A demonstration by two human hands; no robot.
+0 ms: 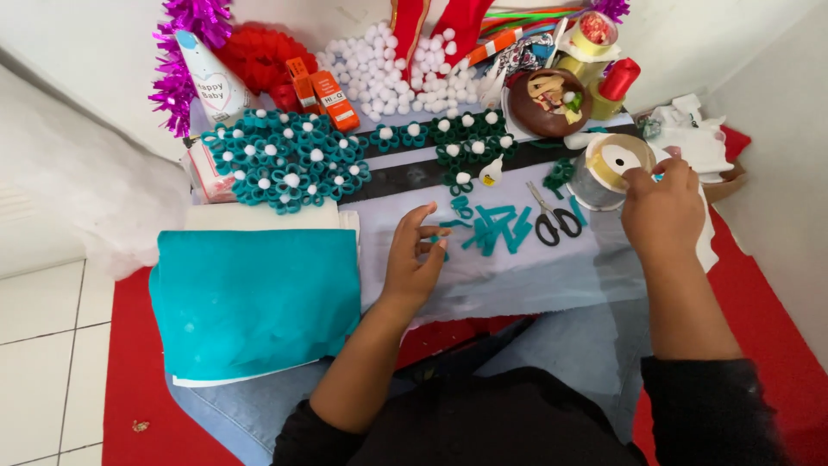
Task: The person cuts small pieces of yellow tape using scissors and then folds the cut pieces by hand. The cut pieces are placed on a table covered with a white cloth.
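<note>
Where right hand [662, 216] reaches: round tape roll [614, 164] (yellowish, white-centred).

The left hand [416, 259] is held palm down, slightly left of centre, with its wrist bent a little and its forearm stretched forward from the lower middle of the view. Its fingers [421, 217] are curled loosely, and thumb and forefinger tips are brought close together in a pinch. The right hand [662, 211] is extended further forward on the right side, back upward, its fingers bent downward and bunched. Both forearms are bare, and dark sleeves are pushed up near the elbows.
</note>
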